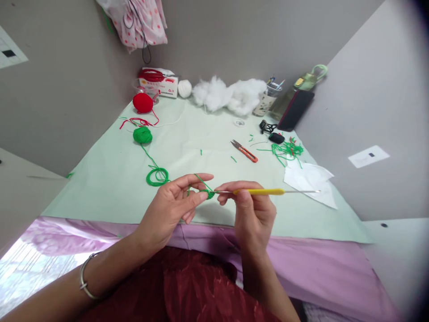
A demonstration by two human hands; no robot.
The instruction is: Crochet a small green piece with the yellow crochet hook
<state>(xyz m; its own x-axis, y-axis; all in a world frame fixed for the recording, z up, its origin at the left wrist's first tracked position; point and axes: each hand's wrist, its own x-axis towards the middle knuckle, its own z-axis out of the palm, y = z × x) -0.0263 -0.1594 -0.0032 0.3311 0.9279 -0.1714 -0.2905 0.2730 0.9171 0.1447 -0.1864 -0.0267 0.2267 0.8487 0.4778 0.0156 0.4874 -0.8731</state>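
Note:
My left hand [174, 203] pinches a small green crocheted piece [209, 194] between thumb and fingers, with green yarn running over its raised index finger. My right hand [253, 212] grips a crochet hook with a yellow handle [263, 192]; its thin metal tip meets the green piece, and its other metal end points right. Left of my left hand lies a loose coil of green yarn [157, 176], joined by a strand to a green yarn ball [142, 135].
Orange-handled snips [244, 151] lie beyond my hands. Red yarn [142, 103], a white ball [184, 89] and white stuffing [228, 96] line the back. At the right are a cup [267, 100], a phone [296, 110], green yarn scraps [287, 151] and white paper [310, 181].

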